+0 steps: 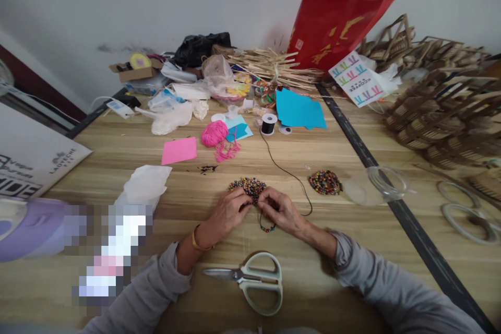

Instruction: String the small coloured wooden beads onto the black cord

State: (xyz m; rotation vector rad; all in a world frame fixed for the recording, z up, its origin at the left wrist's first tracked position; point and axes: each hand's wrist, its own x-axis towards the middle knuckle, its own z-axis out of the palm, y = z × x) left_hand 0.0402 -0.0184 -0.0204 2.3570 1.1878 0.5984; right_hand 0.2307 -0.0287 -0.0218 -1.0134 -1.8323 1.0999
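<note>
My left hand [230, 212] is closed in a pinch at the near edge of a pile of small multicoloured beads [250, 185]. What its fingertips hold is too small to make out. Facing it, my right hand [282, 211] pinches a thin black cord [287, 171]. Several strung beads [268, 229] hang on a loop of this cord below the right fingers. The cord trails back to a black spool [268, 124] with white ends. Scissors [250, 277] with pale handles lie nearest me, blades pointing left. Right of my hands rests a coiled heap of strung beads [325, 182].
Pink yarn [214, 133], a pink card [179, 151] and blue sheets [300, 109] lie farther back. A red bag [340, 15] stands behind. Woven baskets [434, 115] crowd the right side, near clear tubing [391, 182]. A purple object [35, 229] sits at left.
</note>
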